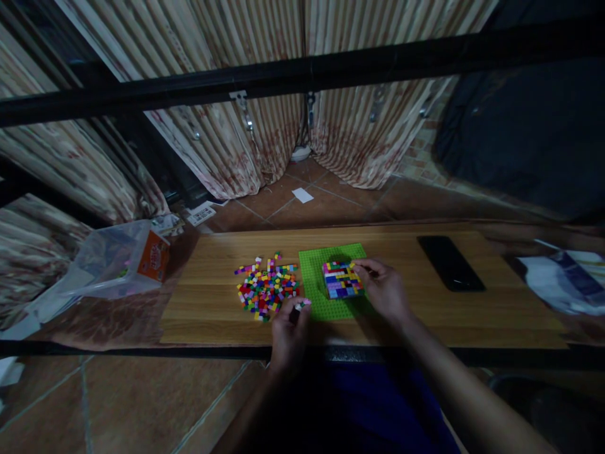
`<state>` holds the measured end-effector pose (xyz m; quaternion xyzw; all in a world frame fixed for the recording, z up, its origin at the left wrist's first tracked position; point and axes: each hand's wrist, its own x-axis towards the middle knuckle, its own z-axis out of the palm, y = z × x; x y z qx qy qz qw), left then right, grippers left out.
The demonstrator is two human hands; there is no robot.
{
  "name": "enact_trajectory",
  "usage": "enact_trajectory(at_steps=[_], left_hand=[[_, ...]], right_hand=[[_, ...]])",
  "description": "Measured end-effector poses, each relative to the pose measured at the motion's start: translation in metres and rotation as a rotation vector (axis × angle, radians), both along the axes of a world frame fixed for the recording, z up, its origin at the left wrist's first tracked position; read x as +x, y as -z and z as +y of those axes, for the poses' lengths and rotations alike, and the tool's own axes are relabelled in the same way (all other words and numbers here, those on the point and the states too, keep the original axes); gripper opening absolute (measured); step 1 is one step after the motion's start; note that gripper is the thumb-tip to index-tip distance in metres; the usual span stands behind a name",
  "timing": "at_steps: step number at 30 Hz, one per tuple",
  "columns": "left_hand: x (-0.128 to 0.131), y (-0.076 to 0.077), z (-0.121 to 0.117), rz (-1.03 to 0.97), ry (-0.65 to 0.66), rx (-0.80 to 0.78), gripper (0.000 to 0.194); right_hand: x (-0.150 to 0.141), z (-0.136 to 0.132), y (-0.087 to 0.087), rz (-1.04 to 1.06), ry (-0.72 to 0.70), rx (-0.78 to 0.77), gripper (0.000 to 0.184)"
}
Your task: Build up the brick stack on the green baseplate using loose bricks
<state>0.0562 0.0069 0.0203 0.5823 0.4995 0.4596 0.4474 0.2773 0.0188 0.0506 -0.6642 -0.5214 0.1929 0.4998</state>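
Observation:
A green studded baseplate lies on the wooden table, bearing a block built of many-coloured toy bricks. My right hand is at the block's far right corner, its thumb and fingertips pinched on a small yellow brick there. Whether that brick is pressed down onto the block I cannot tell. At the plate's near left edge, my left hand is closed, with a few small white and pink bricks between thumb and fingers. Just beyond it spreads a pile of loose coloured bricks.
A black phone lies on the table's right part. On the floor to the left stands a clear plastic box with an orange label. A dark metal bar runs along the table's near edge. Striped curtains hang behind.

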Motion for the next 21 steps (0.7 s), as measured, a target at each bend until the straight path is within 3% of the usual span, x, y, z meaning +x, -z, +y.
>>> enact_trajectory(at_steps=[8,21], left_hand=[[-0.01,0.012,-0.001,0.092,0.091,0.142,0.011],[-0.01,0.01,-0.002,0.141,0.077,0.167,0.011]], right_hand=[[0.01,0.029,0.017,-0.18,-0.114,0.016,0.023],[0.015,0.036,0.009,-0.219,-0.255,-0.064,0.022]])
